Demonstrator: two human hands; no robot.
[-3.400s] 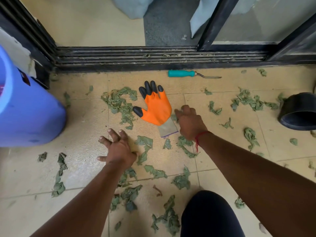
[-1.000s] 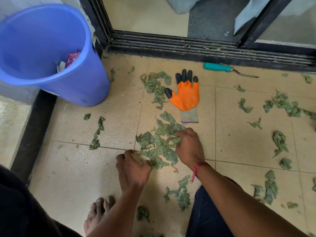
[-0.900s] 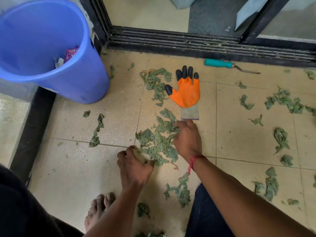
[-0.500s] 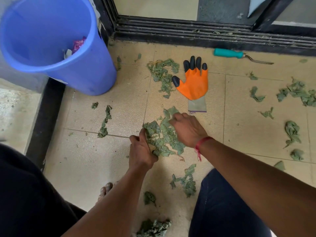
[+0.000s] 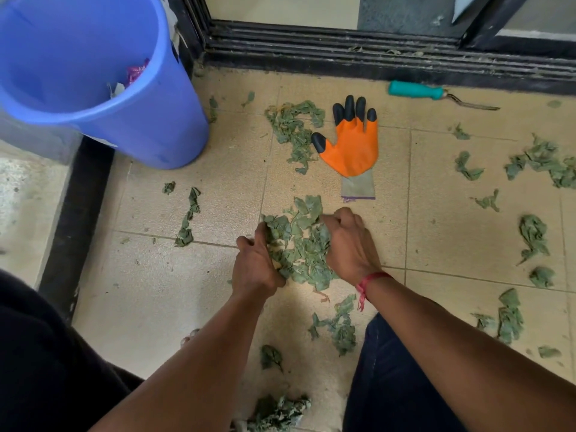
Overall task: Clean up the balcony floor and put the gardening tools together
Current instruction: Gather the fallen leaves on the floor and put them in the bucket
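Observation:
A heap of dry green leaves (image 5: 300, 244) lies on the beige tiles in the middle of the head view. My left hand (image 5: 254, 266) curls around the heap's left side and my right hand (image 5: 349, 244) curls around its right side, squeezing it between them. An orange gardening glove (image 5: 352, 145) with black fingertips lies flat just beyond the heap. A hand tool with a teal handle (image 5: 416, 90) lies by the door track further back.
A blue plastic bucket (image 5: 149, 120) with some rubbish inside stands at the back left. The black sliding-door track (image 5: 374, 57) runs along the far edge. More leaf scraps (image 5: 542, 160) are scattered right, left and near my knee (image 5: 389, 385).
Both hands have swept loose leaves together into one heap and have closed in on it from either side. The view has shifted left, bringing the bucket in.

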